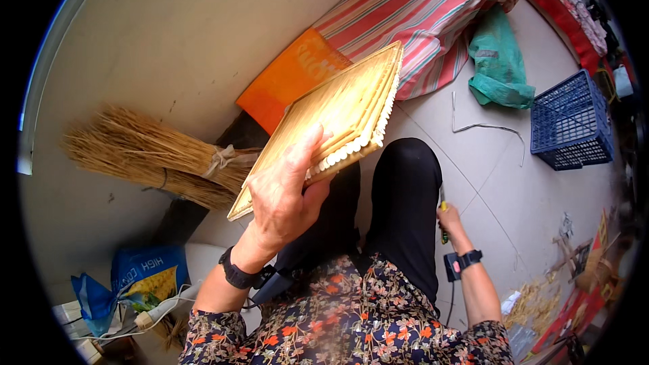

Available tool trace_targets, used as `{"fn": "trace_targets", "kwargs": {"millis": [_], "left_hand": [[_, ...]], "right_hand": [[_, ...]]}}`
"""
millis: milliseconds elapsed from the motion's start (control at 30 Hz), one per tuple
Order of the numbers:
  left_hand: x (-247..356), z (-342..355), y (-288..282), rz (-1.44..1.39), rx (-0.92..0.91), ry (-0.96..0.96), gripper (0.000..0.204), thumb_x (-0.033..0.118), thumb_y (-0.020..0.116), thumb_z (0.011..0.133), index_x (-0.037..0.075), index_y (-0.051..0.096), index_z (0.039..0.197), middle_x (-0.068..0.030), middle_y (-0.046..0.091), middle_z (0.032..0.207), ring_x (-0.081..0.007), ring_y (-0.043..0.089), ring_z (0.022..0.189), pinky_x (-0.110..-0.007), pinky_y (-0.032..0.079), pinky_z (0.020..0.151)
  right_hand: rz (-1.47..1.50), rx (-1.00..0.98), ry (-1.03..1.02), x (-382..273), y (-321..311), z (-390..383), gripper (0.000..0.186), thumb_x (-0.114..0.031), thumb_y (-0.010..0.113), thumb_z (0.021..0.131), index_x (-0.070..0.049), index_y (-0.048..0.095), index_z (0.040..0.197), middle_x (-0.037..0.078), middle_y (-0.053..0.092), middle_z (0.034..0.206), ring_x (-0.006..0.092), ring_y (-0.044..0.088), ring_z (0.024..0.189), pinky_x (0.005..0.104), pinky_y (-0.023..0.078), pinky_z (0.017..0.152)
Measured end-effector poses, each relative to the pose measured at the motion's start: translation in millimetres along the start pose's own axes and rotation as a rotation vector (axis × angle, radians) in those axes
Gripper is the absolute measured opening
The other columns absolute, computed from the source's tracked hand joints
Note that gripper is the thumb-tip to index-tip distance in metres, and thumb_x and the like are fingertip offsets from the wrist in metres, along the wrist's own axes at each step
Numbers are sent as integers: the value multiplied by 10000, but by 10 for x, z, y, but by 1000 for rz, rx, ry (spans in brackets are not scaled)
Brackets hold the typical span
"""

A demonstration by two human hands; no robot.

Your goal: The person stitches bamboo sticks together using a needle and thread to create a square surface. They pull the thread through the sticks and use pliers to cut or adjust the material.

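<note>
My left hand point(280, 192) is closed round the lower edge of a flat rectangular straw panel point(345, 98), its thumb lying on the top face. The panel is tilted above my lap, and a row of pale cut straw ends shows along its right side. Down beside my right knee, my right hand point(449, 220) grips a small slim tool point(443, 207) with a yellow and green handle. A thin metal tip seems to stick up from it; whether it is a knife or a screwdriver I cannot tell.
Tied straw bundles point(162, 155) lean by the wall at left. Beyond the panel are an orange bag point(291, 74) and a striped cloth point(433, 20). A green sack point(499, 61), a bent wire point(490, 126) and a blue crate point(571, 122) are on the tiles. Straw scraps point(537, 304) lie lower right.
</note>
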State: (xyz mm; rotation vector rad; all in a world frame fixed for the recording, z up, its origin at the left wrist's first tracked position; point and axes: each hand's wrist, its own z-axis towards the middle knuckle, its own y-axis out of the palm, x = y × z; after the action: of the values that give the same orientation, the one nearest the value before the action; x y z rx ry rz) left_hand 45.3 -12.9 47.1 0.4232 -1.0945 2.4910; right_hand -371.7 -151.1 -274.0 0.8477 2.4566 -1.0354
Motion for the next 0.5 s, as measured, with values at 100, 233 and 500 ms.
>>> {"fn": "trace_targets", "kwargs": {"millis": [100, 233, 500], "left_hand": [[10, 57, 80, -59, -18, 15, 747, -79, 770, 708, -9, 573, 1425, -156, 763, 1189, -331, 759, 993, -392, 599, 863], [36, 68, -44, -20, -35, 14, 746, -84, 770, 701, -16, 575, 1418, -145, 768, 1190, -325, 763, 1010, -388, 604, 866], [53, 117, 17, -53, -57, 35, 736, -85, 791, 694, -14, 585, 1397, -156, 767, 1181, -323, 768, 1020, -371, 613, 865]], "right_hand": [[-256, 167, -35, 1169, 600, 345, 398, -306, 742, 894, 48, 651, 1049, 287, 726, 985, 466, 717, 908, 525, 563, 808], [-115, 73, -73, 1436, 995, 278, 466, -349, 728, 913, 58, 650, 1124, 344, 707, 1077, 509, 688, 1041, 562, 545, 882], [-151, 390, -168, 1037, 321, 385, 394, -228, 692, 964, 25, 657, 1264, 238, 720, 1200, 397, 689, 1142, 451, 541, 981]]}}
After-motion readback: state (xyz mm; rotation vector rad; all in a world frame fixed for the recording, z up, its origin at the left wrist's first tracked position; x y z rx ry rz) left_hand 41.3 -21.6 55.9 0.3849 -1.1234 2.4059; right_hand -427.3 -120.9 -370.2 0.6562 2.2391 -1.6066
